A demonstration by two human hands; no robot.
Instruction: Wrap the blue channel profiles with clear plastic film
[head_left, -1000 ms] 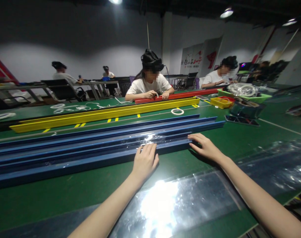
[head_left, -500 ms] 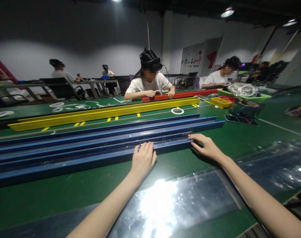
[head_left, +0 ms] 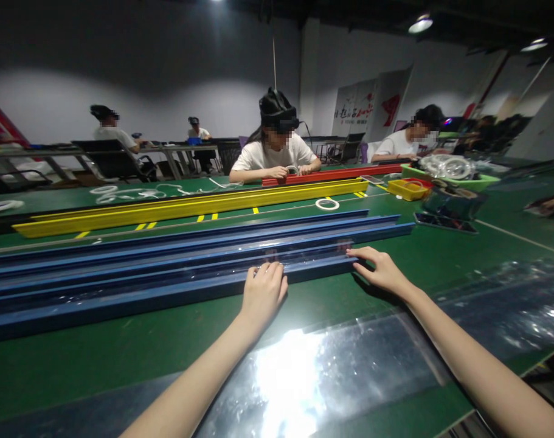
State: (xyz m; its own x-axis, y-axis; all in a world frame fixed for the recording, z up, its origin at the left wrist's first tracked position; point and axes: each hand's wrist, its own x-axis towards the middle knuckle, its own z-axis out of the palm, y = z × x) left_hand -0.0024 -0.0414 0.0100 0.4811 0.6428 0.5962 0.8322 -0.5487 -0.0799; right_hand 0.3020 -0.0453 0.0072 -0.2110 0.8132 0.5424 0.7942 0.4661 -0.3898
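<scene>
A long blue channel [head_left: 176, 289] lies nearest me on the table, its trough lined with shiny clear film [head_left: 304, 254]. My left hand [head_left: 264, 295] grips its near wall, fingers bent over the top edge and thumb outside. At the channel's right end, my right hand [head_left: 380, 269] straddles the same wall, fingertips on the inner side and thumb on the outer. Their fingertips are partly hidden by the wall and the film. Behind it, more blue channels [head_left: 386, 229] lie parallel. A wide clear plastic sheet [head_left: 359, 359] lies flat under my forearms.
Beyond are a yellow channel [head_left: 194, 204], a white tape roll [head_left: 326, 204] and a phone [head_left: 445, 222]. A green basket [head_left: 489, 180] and yellow tray [head_left: 405, 190] stand at the right. Across the table, a person [head_left: 277, 146] handles a red channel [head_left: 345, 175].
Reflections on the clear film inside the near blue channel have shifted, and more of it shows by my fingertips. Both hands stay almost in place.
</scene>
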